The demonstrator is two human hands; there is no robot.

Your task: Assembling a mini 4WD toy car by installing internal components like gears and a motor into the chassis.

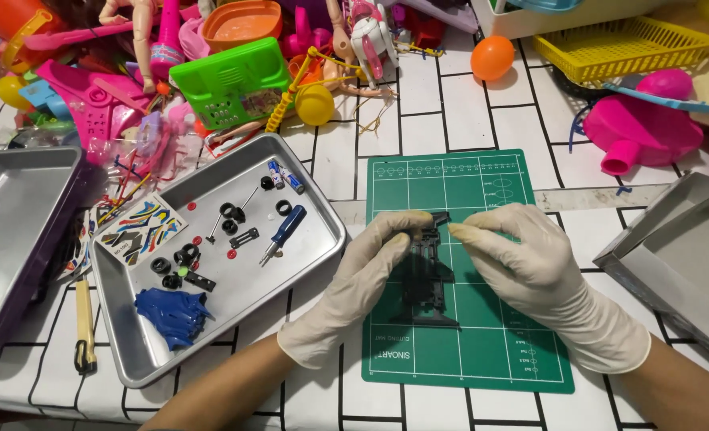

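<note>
Both my hands wear pale latex gloves and meet over a green cutting mat [482,351]. My left hand [366,275] grips the left side of a black plastic toy car chassis [428,279] that stands on the mat. My right hand [522,255] pinches the chassis at its top end with thumb and forefinger. The lower part of the chassis rests on the mat between my wrists.
A metal tray [322,215] to the left holds a blue screwdriver [284,233], small black wheels [231,214], two batteries [285,176], a sticker sheet [140,230] and a blue car body [171,313]. Other trays [19,199] sit left and right [682,255]. Colourful toys crowd the back.
</note>
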